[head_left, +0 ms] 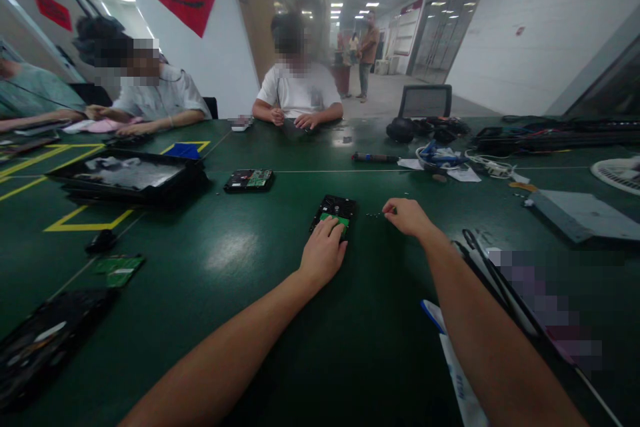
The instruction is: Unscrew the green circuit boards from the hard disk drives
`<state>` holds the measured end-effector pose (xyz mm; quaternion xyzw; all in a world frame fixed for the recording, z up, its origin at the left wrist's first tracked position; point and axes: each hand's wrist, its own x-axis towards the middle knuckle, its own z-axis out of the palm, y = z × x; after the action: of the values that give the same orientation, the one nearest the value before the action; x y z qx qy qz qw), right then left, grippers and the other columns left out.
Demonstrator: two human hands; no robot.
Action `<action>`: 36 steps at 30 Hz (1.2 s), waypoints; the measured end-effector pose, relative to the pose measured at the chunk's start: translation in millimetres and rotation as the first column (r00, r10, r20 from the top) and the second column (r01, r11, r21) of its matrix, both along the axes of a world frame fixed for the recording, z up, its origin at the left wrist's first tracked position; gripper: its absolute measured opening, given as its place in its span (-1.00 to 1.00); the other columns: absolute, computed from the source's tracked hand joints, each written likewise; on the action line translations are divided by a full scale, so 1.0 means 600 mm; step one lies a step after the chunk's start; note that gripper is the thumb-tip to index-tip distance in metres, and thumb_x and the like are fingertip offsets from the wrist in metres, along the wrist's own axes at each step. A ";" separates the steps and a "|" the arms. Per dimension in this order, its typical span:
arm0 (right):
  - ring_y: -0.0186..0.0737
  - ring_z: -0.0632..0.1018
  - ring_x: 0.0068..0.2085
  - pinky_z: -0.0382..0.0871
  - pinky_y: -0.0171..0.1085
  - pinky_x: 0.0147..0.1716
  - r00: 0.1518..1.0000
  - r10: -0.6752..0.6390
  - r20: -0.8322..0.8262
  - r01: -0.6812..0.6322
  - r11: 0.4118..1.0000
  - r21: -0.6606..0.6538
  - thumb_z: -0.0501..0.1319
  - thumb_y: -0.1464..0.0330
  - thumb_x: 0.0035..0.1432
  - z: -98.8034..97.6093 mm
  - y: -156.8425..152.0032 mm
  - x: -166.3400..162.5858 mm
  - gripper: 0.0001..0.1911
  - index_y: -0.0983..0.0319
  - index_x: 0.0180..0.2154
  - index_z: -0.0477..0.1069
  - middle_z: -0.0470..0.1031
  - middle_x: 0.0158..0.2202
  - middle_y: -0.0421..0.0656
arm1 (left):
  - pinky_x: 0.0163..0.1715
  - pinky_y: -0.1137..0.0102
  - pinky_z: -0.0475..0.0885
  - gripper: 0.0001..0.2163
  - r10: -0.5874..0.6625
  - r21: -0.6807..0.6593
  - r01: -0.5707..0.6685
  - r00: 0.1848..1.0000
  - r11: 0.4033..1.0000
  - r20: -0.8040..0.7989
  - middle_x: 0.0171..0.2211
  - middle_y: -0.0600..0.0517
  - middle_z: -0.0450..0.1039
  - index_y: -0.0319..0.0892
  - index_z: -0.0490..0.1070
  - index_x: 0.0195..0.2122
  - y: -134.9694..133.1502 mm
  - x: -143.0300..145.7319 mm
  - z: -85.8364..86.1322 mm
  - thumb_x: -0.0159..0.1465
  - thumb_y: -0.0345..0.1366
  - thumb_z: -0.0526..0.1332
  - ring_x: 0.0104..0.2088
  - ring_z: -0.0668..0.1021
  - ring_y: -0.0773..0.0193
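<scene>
A black hard drive (pixel 341 204) with a green circuit board lies on the table in front of me. My left hand (pixel 325 250) holds it down, fingers over the board and thumb by its near right edge. To the right, my right hand (pixel 407 217) is closed, thumb and fingertips pinched together just above the table. Whatever is between those fingertips is too small to make out. Several tiny screws (pixel 373 215) lie between the drive and my right hand.
A second hard drive (pixel 249 180) and a black tray (pixel 130 190) are further left. A loose circuit board (pixel 120 270) lies near another black drive (pixel 55 333). A screwdriver (pixel 375 157), cables (pixel 440 157) and a grey metal box (pixel 583 213) are to the right. People sit across the table.
</scene>
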<state>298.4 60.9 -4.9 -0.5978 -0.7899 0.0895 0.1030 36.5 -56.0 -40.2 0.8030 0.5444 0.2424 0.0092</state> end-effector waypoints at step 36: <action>-0.08 0.55 0.03 0.39 -0.15 0.09 0.995 0.099 -0.031 -0.098 0.994 0.042 0.22 0.18 0.35 -0.031 -0.001 -0.039 -0.64 0.20 0.08 0.53 0.54 0.06 -0.01 | 0.25 -0.03 0.22 -0.38 0.297 -0.109 -0.308 0.949 0.945 -0.106 0.28 -0.30 0.20 -0.22 0.37 0.17 0.013 -0.032 0.034 0.27 0.17 0.19 0.27 0.27 -0.25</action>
<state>275.2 60.2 -23.5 -0.5544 -0.8182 0.0882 0.1238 17.3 -48.0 -20.0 0.7177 0.6750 0.1710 -0.0022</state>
